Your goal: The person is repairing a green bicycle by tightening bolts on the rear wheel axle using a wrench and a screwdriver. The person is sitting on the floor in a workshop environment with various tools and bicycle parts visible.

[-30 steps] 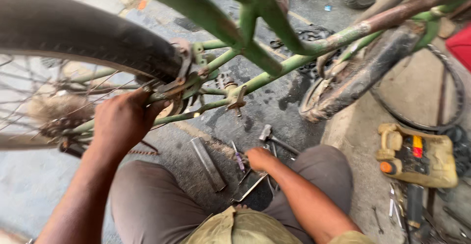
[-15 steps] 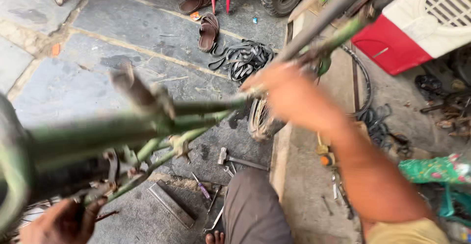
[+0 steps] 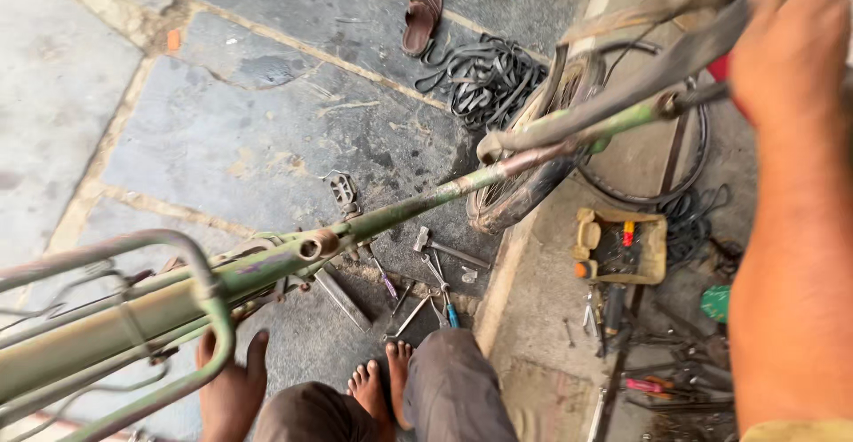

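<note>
A green bicycle frame (image 3: 267, 269) is seen stretched across the picture, from the lower left corner up to the upper right. Its far end is gripped by the right hand (image 3: 791, 47), which is closed around the tubing at the upper right of the frame; the forearm fills the right edge of the picture. The left hand (image 3: 233, 389) is found at the bottom, left of centre, just beneath the curved green carrier rail (image 3: 209, 304). Its fingers are spread and pointed upward; whether the rail is touched by them cannot be told, and nothing is clasped in the hand.

A bare foot (image 3: 382, 387) is seen at the bottom centre, between two knees clad in brown trousers. On the stone floor (image 3: 222, 140) just above the foot, a hammer (image 3: 444, 248), pliers with blue handles (image 3: 440, 293) and a flat metal bar (image 3: 342, 298) are scattered close together. A small pedal (image 3: 342, 189) lies a little higher, near the frame tube.

In the upper centre a heap of black rubber tubes (image 3: 489, 73) is piled, and a brown sandal (image 3: 422, 15) lies just to its left. A wheel rim (image 3: 524, 189) is leaned near the frame, right of centre. Further right, an open yellowish toolbox (image 3: 653, 246) is set on a raised step, with loose tools strewn below it.
</note>
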